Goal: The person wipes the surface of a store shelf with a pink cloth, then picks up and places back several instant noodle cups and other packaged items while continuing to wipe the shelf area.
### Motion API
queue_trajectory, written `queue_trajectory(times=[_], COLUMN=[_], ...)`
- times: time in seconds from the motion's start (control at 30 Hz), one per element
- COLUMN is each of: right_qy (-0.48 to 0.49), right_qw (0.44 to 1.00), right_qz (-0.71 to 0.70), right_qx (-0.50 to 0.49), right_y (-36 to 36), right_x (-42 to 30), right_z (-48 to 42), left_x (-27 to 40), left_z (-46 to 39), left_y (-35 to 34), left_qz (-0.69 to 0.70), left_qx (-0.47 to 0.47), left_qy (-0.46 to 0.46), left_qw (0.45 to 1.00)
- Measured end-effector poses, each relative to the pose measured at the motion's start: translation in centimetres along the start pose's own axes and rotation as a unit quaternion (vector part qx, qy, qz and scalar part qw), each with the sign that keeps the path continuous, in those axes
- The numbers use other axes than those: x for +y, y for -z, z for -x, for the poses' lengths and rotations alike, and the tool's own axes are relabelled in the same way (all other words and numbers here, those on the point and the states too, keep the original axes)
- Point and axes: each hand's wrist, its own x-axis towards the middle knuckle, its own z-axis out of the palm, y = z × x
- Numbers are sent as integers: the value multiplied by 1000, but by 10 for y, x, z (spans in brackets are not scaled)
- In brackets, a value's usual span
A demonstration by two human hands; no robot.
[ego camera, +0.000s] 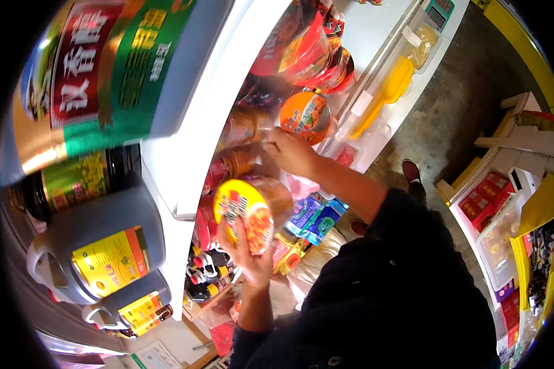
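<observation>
My left hand [250, 258] holds an instant noodle cup [226, 203] with a yellow lid, its fingers spread over the printed lid. The cup is tipped so that the lid faces the camera. Above and to the right, my right hand [286, 152] has its fingers bent beside an instant noodle tub [304, 112] with an orange lid. Blur around its fingertips leaves unclear whether it grips anything. Further packaged cups [235, 161] stand on the shelf left of my right hand. Red noodle tubs [304, 55] are stacked above the orange one.
A white shelf edge [212, 83] runs between the noodles and large jugs of dark liquid [115, 240]. Clear bins with a yellow scoop [399, 80] line the counter's outer side. Blue packets [314, 217] and dark bottles [207, 272] lie lower down. Another goods shelf [471, 230] stands at right.
</observation>
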Motion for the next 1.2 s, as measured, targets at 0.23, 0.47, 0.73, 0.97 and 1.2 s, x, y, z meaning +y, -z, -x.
queue_trajectory(times=[0.23,0.47,0.73,0.97,1.2], right_qy=[-108,-65,-160,-185,-170], right_qw=[969,994,978,948,929], right_qz=[134,61,-106,-207,-326], right_qx=[-178,-59,77,155,-33], right_y=[-55,-156,-191,-201,-186], right_x=[-35,54,12,-19,-4], right_z=[-63,-99,-55,-38,-48], left_x=[4,-6,-8,-3,-1], left_z=[89,121,136,145,148], left_y=[18,30,26,25,22], left_qz=[82,87,92,54,60], left_qx=[-56,-29,-26,-37,-33], left_qy=[83,124,149,176,189], left_qw=[992,988,984,982,980])
